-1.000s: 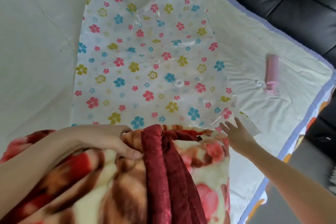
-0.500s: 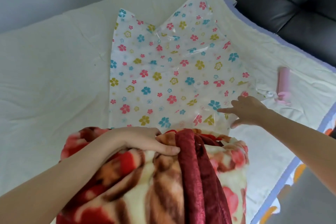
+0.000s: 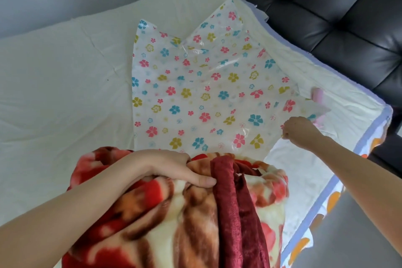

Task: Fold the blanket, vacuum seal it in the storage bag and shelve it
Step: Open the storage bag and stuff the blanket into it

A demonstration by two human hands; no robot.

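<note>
A folded fleece blanket (image 3: 191, 220), red, brown and cream with a dark red edge, lies at the near side of the bed. My left hand (image 3: 165, 169) grips its top fold, thumb pressed on the fabric. Beyond it a clear storage bag (image 3: 195, 93) printed with pink, blue and yellow flowers lies spread flat. My right hand (image 3: 299, 130) pinches the bag's near right edge and lifts that top layer a little off the sheet.
The cream bed sheet (image 3: 65, 93) spreads wide to the left. A pink pump (image 3: 318, 95) lies partly under the lifted bag corner at the right. A black tufted headboard (image 3: 326, 6) runs along the far right. The bed's edge with a purple border (image 3: 326, 198) drops to the floor.
My right hand moved from open near the blanket out to the bag's right edge, closed on it and raised it, covering part of the pink pump. The camera tilted up.
</note>
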